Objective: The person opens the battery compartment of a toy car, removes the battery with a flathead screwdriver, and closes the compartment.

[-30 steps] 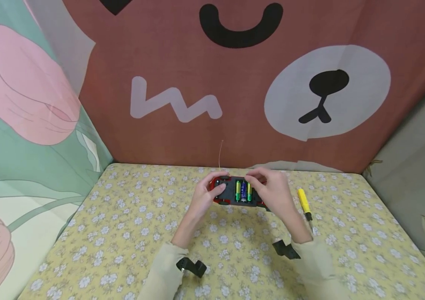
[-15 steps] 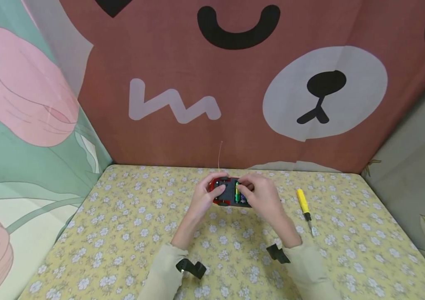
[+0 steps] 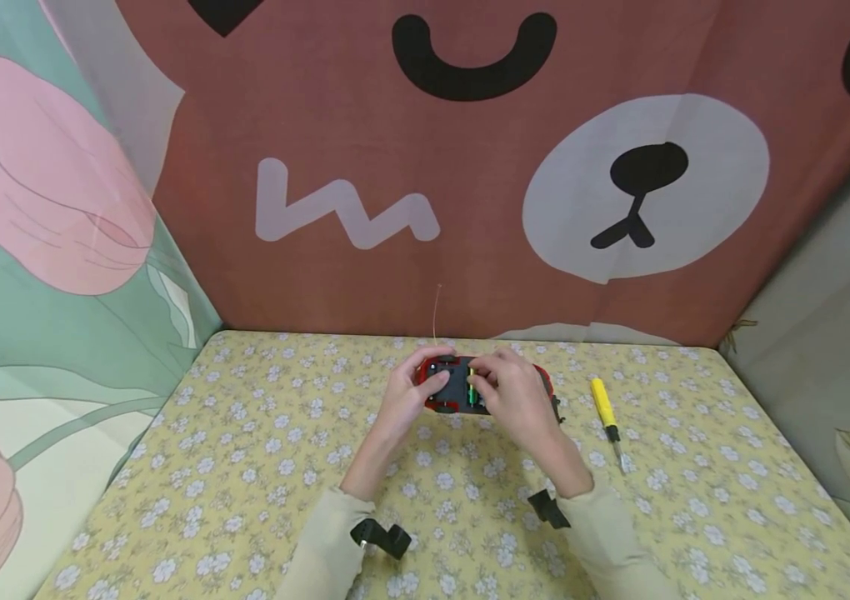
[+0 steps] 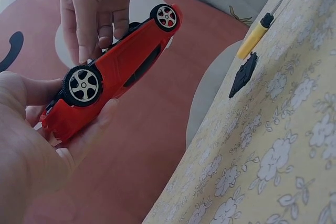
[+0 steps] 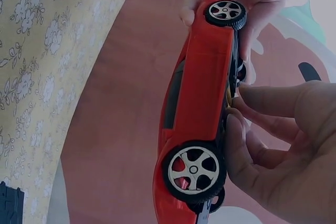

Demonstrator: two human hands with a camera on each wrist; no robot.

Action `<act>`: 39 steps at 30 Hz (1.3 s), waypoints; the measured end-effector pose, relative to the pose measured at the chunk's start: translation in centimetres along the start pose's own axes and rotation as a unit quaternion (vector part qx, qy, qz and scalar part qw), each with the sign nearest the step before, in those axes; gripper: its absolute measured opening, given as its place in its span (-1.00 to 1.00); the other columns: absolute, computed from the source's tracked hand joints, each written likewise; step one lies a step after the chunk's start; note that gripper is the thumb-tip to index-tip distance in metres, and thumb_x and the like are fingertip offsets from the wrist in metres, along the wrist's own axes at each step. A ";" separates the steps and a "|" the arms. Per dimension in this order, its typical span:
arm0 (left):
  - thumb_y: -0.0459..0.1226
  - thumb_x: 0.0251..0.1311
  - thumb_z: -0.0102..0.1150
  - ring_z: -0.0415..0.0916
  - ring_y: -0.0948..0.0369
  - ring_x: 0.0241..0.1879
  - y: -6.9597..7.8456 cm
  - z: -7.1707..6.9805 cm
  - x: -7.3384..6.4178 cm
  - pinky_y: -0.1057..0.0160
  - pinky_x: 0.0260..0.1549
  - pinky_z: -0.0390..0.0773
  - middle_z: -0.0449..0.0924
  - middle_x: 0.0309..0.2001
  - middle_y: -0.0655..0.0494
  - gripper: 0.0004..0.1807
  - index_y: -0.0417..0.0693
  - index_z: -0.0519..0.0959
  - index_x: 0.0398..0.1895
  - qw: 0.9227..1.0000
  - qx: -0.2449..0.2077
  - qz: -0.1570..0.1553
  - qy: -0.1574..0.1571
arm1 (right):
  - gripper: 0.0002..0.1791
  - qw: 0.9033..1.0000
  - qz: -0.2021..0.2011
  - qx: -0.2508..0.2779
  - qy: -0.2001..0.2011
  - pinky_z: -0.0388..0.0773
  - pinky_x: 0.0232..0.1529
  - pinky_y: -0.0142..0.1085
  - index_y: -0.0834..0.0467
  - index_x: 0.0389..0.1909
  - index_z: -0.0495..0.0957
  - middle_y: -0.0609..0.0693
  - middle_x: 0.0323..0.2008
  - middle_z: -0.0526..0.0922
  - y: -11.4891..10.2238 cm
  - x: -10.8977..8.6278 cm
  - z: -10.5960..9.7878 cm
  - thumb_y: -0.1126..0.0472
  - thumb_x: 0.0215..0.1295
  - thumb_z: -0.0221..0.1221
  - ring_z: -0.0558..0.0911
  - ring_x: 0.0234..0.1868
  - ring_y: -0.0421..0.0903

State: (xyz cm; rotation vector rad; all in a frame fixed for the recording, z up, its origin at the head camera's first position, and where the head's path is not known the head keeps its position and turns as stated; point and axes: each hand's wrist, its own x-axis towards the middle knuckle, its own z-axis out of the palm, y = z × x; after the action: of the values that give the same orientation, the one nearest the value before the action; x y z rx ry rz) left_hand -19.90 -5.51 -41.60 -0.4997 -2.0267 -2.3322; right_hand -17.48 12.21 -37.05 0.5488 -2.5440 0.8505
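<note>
A red toy car [image 4: 123, 69] is turned with its black underside [image 3: 457, 383] toward the head camera, held up over the table. My left hand [image 3: 404, 387] grips one end, thumb on the underside and fingers beneath the body. My right hand [image 3: 517, 392] reaches over the battery compartment, thumb and fingertips pinching a green-and-yellow battery [image 3: 472, 390] at the compartment's left side. In the right wrist view, a sliver of yellow shows between the fingertips of the right hand [image 5: 283, 140]. The rest of the compartment is hidden behind that hand.
A yellow-handled screwdriver [image 3: 605, 408] lies on the floral tablecloth [image 3: 245, 467] to the right. Beside its handle, in the left wrist view, lies a black plastic cover [image 4: 243, 76]. A thin antenna wire [image 3: 436, 315] rises behind the car. A printed cloth backdrop [image 3: 320, 283] stands behind.
My right hand has moved left across the compartment, from its right side to the leftmost battery, covering the other batteries. The left hand keeps its hold on the car.
</note>
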 end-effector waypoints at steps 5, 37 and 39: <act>-0.42 0.44 0.14 0.56 0.07 0.07 -0.1 0.0 0.0 0.24 -0.05 0.62 0.54 0.20 -0.17 -0.59 -0.29 0.52 0.32 1.000 0.000 -0.007 0.001 | -0.83 1.000 0.007 0.003 0.002 0.59 -0.39 -0.20 0.29 -0.14 0.75 0.10 -0.29 0.61 0.1 0.0 0.1 0.37 0.27 0.41 0.63 -0.35 -0.02; -0.44 0.40 0.16 0.58 0.08 0.04 -0.3 0.2 0.1 0.21 -0.09 0.64 0.55 0.23 -0.13 -0.61 -0.20 0.57 0.27 1.000 0.002 -0.023 0.002 | -0.91 1.000 0.023 -0.003 -0.011 0.63 -0.35 -0.14 0.26 -0.22 0.69 0.08 -0.31 0.66 0.6 0.2 0.1 0.37 0.29 0.39 0.67 -0.31 0.00; -0.44 0.41 0.16 0.59 0.08 0.03 -0.4 0.2 0.1 0.22 -0.10 0.65 0.55 0.21 -0.14 -0.61 -0.21 0.57 0.28 1.000 0.002 -0.023 0.001 | -0.91 1.000 0.019 -0.003 -0.009 0.63 -0.35 -0.14 0.26 -0.23 0.69 0.08 -0.31 0.66 0.6 0.2 0.1 0.38 0.29 0.39 0.67 -0.32 0.01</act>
State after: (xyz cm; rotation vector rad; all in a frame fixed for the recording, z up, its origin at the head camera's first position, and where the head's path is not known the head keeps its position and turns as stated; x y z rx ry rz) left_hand -19.98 -5.25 -41.91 -0.4552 -2.0629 -2.3540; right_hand -17.98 12.58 -37.32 0.5104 -2.5802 0.8541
